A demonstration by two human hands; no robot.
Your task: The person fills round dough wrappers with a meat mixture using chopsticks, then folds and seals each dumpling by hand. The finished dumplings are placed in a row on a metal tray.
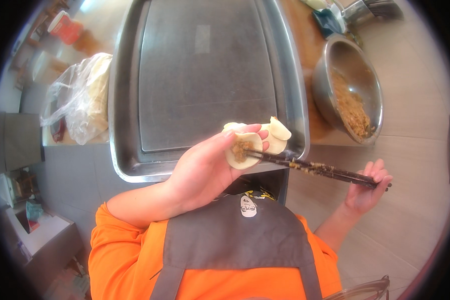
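A round dough wrapper [249, 162] lies on the fingers of my left hand [204, 167], with the thumb at its upper edge. On its middle sits a lump of brown minced filling [240, 150]. My right hand [368, 184] grips dark chopsticks [318, 169] near their far ends; their tips touch the filling, and bits of it cling along the sticks. Beyond my left fingers, more loose wrappers [279, 140] lie in the tray's near right corner, partly hidden by the hand. The large metal tray [206, 82] stretches out in front of me.
Right of the tray, a steel bowl [324, 71] holds more filling and tilts near the table edge. A clear plastic bag [86, 101] with pale contents rests at the left. Farther back stand a red tub [65, 30] and a metal holder with dark sticks [360, 13].
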